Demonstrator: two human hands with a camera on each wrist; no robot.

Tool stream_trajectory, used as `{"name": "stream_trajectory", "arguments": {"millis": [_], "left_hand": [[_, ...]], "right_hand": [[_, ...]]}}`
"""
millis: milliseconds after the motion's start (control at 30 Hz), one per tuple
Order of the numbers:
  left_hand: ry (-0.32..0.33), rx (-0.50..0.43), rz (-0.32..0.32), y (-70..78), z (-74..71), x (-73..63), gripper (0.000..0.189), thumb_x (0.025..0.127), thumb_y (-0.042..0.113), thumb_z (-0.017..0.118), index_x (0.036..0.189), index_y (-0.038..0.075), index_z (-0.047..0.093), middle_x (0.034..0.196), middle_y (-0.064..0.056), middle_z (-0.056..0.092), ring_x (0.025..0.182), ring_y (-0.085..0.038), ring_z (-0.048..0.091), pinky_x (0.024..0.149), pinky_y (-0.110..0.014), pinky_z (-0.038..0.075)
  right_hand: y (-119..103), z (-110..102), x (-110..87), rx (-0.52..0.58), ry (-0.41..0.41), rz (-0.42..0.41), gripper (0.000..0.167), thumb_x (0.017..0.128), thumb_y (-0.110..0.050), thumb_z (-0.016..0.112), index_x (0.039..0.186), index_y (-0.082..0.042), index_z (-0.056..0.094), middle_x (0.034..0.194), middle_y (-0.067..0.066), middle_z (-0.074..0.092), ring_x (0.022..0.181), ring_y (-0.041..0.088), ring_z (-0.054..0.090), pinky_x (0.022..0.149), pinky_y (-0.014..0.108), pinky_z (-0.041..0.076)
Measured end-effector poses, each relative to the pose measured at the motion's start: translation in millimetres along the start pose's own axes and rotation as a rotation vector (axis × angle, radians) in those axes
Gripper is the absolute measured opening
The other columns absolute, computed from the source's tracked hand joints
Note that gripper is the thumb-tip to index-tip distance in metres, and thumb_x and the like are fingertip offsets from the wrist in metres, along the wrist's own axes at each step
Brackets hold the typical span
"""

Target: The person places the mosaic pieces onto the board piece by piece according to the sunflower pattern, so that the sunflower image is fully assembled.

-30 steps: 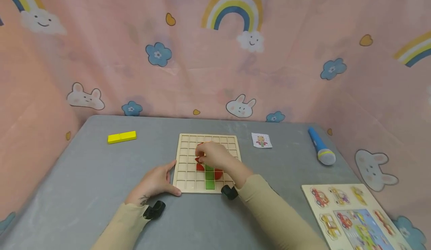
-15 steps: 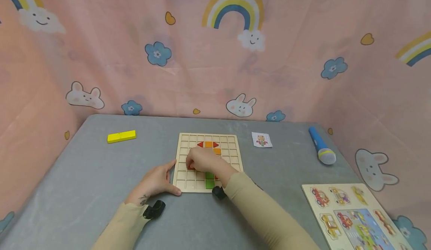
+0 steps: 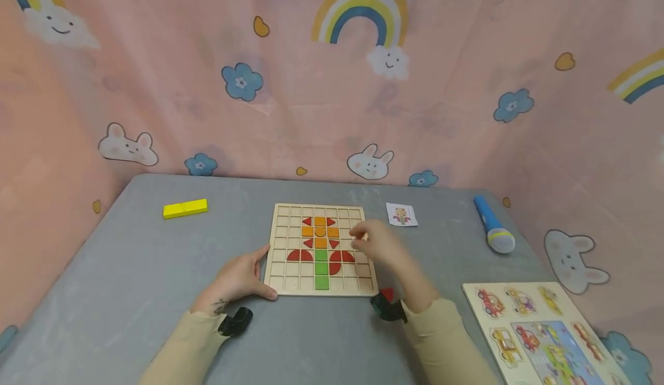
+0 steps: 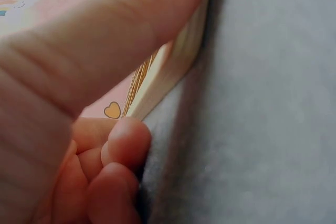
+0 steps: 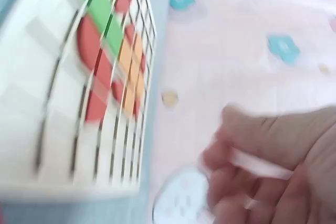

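Observation:
A wooden grid board (image 3: 284,284) lies before me with colored tiles in its cells. Green squares (image 3: 321,268) form a column, orange squares (image 3: 320,222) a cross above it. Small red triangles (image 3: 307,222) flank the cross, and red rounded tiles (image 3: 300,255) lie on both sides of the green. My left hand (image 3: 238,281) touches the board's near left corner, thumb on the front edge, index finger at the left side. Just over the board's right side hovers my right hand (image 3: 384,244), fingers loosely bent, blurred in the right wrist view; I see nothing in it.
Right of the board lies a small picture card (image 3: 402,215). Farther right are a blue toy microphone (image 3: 494,225) and a vehicle puzzle board (image 3: 485,316). A yellow block (image 3: 185,208) is at the left. Something red (image 3: 387,294) shows beside the right wrist camera.
My right hand moved left over the board, then swung right, uncovering the tiles. A red rounded tile now shows in the cell where its fingers were. The left hand stays put.

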State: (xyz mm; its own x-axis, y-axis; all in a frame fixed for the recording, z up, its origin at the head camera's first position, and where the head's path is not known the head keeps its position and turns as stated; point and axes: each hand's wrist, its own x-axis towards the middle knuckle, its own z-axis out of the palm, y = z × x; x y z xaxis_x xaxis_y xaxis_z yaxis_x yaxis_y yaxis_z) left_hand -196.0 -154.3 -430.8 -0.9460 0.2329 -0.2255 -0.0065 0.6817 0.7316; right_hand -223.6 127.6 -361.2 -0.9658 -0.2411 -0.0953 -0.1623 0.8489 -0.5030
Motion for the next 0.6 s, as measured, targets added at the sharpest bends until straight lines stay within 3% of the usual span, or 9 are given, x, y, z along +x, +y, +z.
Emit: {"name": "stream_trajectory", "arguments": {"millis": [100, 200, 400, 600], "left_hand": [[-0.006, 0.000, 0.005, 0.3, -1.2, -0.7, 0.115, 0.048, 0.025, 0.092, 0.145, 0.009, 0.031, 0.061, -0.004, 0.049, 0.050, -0.016, 0.042, 0.045, -0.026, 0.030], [-0.010, 0.006, 0.005, -0.1, -2.1, -0.6, 0.116, 0.048, 0.026, 0.092, 0.145, 0.009, 0.030, 0.061, -0.004, 0.049, 0.050, -0.015, 0.042, 0.045, -0.026, 0.030], [-0.010, 0.016, -0.009, -0.4, 0.6, -0.2, 0.117, 0.047, 0.028, 0.092, 0.146, 0.012, 0.030, 0.061, -0.004, 0.049, 0.050, -0.016, 0.042, 0.046, -0.026, 0.030], [-0.005, 0.010, -0.008, -0.6, 0.3, -0.1, 0.118, 0.047, 0.028, 0.092, 0.146, 0.012, 0.030, 0.062, -0.005, 0.049, 0.050, -0.016, 0.042, 0.046, -0.026, 0.030]], "right_hand": [[27, -7, -24.1, 0.010, 0.003, 0.166, 0.025, 0.082, -0.008, 0.063, 0.104, 0.004, 0.066, 0.097, 0.014, 0.064, 0.085, 0.024, 0.057, 0.075, 0.040, 0.049], [45, -4, -45.7, -0.052, -0.005, 0.266, 0.024, 0.079, -0.008, 0.066, 0.098, 0.005, 0.067, 0.095, 0.015, 0.065, 0.084, 0.025, 0.059, 0.074, 0.043, 0.049], [53, 18, -67.6, -0.175, -0.046, 0.343, 0.014, 0.073, -0.021, 0.075, 0.076, -0.008, 0.069, 0.076, 0.004, 0.062, 0.069, 0.019, 0.054, 0.060, 0.036, 0.042], [48, 29, -71.8, -0.165, -0.004, 0.337, 0.015, 0.070, -0.016, 0.077, 0.067, -0.009, 0.064, 0.066, 0.001, 0.057, 0.061, 0.016, 0.050, 0.054, 0.032, 0.038]]}}
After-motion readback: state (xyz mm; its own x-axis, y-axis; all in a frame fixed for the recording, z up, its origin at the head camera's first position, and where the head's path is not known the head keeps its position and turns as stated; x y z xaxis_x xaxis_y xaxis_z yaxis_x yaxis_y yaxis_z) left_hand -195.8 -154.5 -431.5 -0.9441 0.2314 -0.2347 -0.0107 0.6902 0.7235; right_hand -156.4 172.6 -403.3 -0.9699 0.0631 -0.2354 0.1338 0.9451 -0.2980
